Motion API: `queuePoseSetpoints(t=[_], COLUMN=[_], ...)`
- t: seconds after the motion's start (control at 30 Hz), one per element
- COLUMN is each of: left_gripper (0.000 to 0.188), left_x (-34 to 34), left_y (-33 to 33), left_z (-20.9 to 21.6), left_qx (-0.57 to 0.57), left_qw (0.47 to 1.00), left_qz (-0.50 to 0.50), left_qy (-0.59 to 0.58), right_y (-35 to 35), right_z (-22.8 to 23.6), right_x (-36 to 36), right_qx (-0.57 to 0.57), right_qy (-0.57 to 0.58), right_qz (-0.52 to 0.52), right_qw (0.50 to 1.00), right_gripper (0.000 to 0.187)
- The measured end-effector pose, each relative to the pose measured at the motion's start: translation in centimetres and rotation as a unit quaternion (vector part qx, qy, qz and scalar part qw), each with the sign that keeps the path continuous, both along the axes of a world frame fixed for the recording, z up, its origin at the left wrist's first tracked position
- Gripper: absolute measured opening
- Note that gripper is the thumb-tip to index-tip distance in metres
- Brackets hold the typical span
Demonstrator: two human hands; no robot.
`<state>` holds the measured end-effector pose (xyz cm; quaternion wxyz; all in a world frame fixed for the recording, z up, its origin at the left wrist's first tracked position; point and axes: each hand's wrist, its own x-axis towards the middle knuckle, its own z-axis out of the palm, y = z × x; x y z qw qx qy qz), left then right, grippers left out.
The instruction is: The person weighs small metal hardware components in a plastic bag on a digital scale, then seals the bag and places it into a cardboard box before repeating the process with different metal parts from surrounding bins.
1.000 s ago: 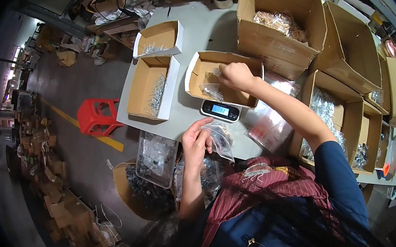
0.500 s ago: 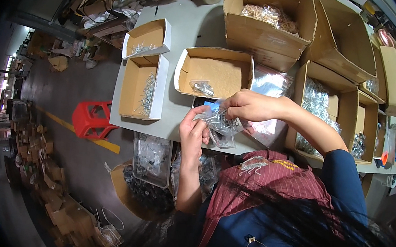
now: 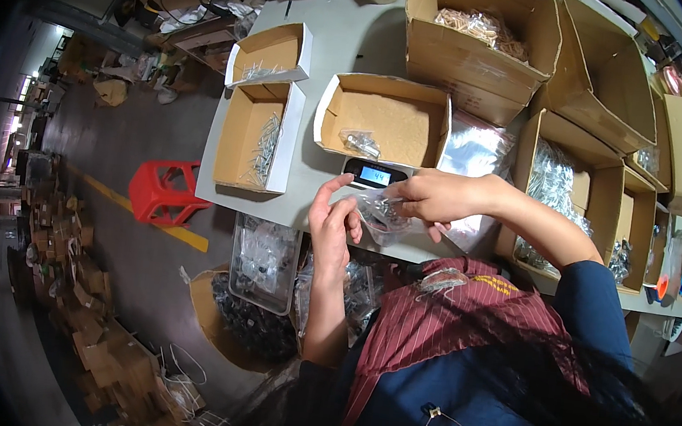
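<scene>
My right hand (image 3: 441, 197) pinches a clear plastic bag (image 3: 389, 233) of small metal hardware that hangs over the table's near edge. Beside the bag's left side is my left hand (image 3: 334, 219), its index finger stretched out and its other fingers loosely curled; they may brush the plastic. Just behind the bag lies a small black digital scale (image 3: 375, 174) with a lit blue display, partly covered by my right fingers. Past it, a shallow cardboard tray (image 3: 400, 128) holds a small filled clear bag (image 3: 360, 143).
Two trays of screws, one nearer (image 3: 231, 147) and one farther (image 3: 284, 45), stand on the left. Flat clear bags (image 3: 474, 148) lie under my right forearm. Large cardboard boxes (image 3: 472, 70) crowd the back and right. A red stool (image 3: 162, 192) is on the floor at left.
The bag has moved down off the scale, whose display now shows. My left fingers have loosened from the bag and the index finger has straightened. The view has shifted slightly.
</scene>
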<state>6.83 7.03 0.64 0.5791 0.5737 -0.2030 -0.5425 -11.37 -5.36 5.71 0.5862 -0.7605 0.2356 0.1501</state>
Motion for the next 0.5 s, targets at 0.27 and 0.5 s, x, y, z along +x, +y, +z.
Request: queuePoseSetpoints(t=[0.27,0.5], left_gripper=[0.035,0.036], left_x=[-0.7,-2.5], left_y=[0.6,2.6], left_z=[-0.2,3.1], left_qx=[-0.01,-0.026], left_qw=[0.999,0.993], left_qz=[-0.038,-0.088], left_qy=[-0.022,-0.072], right_y=[0.3,1.4], right_z=[-2.2,-0.1], right_x=[0.2,0.8], right_qx=[-0.237,-0.344], right_qy=[-0.18,-0.089], right_qz=[0.133,0.108], right_qw=[0.945,0.928], right_gripper=[0.024,0.029])
